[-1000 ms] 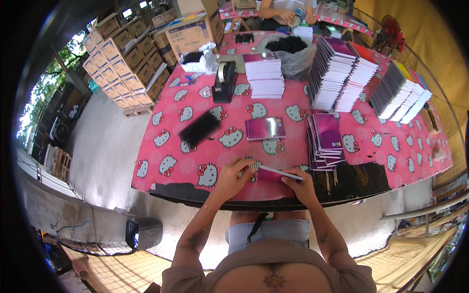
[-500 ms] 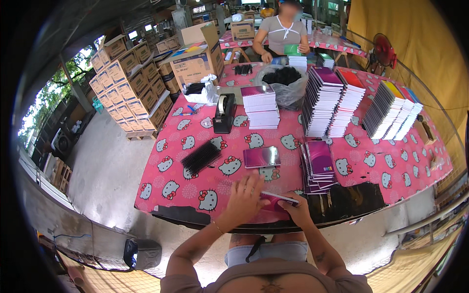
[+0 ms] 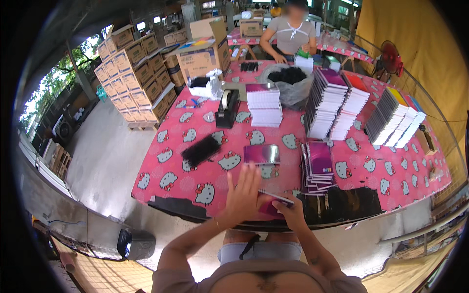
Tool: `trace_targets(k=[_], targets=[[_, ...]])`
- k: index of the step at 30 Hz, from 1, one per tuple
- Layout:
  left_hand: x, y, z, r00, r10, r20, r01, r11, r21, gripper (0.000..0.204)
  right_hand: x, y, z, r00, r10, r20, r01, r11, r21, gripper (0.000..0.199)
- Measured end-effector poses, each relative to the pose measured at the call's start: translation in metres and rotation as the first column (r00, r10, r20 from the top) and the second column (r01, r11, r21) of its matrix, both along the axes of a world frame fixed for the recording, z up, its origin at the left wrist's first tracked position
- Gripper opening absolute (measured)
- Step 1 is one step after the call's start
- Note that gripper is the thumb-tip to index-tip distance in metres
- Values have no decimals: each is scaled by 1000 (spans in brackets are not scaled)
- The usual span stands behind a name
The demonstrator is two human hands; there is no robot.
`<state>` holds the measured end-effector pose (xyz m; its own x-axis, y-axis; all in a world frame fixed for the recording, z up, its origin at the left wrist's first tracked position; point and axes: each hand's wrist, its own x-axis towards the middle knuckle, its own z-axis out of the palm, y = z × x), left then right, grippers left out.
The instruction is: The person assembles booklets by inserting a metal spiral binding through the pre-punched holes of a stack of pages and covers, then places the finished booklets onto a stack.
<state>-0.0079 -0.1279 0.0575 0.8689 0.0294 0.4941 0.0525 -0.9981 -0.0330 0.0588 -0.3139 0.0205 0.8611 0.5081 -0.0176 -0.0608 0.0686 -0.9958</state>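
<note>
Near the table's front edge, my right hand (image 3: 291, 213) grips a thin purple notebook (image 3: 267, 207), which is tilted with its edge towards me. My left hand (image 3: 243, 194) is beside it with fingers stretched out, its palm side by the notebook's left end; whether it touches is unclear. Just beyond my left fingertips, another purple notebook (image 3: 262, 154) lies flat on the pink patterned tablecloth (image 3: 288, 179). To the right is a loose pile of purple spiral notebooks (image 3: 320, 163). A bundle of black binding coils (image 3: 201, 150) lies at left.
Farther back stand a black tape dispenser (image 3: 227, 108), a notebook stack (image 3: 264, 108), a plastic bag of black coils (image 3: 288, 88) and tall notebook stacks (image 3: 326, 105). A co-worker (image 3: 292, 34) stands across the table. Stacked cartons (image 3: 137, 80) are at left, a red fan (image 3: 389, 57) at right.
My left hand has shifted slightly, its fingers now straighter and pointing away from me. My right hand keeps its hold on the notebook. The whole view has shifted a little.
</note>
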Motion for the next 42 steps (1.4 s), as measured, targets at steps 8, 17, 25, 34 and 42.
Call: trace_targets(k=[8,17,25,34,42], targets=[[-2,-11,11,993,-77,-87,83,994,67,77,4,-9,-15,995,93,38,-92,995,-44,27],[-14,-15,-3,986,-112,-126,123,989,86,77,1,4,0,991,122,-53,-124,991,-44,28],[-14,0,-14,918,-315,-240,252,932,-260,56,8,1,-27,982,170,81,-167,985,-44,24],[-43,-26,-62,933,-347,-89,335,933,-127,70,4,-1,-25,980,170,100,-157,980,-124,21],[-40,-30,-63,920,-389,-35,385,918,-93,81,12,1,-27,970,191,152,-180,980,-81,28]])
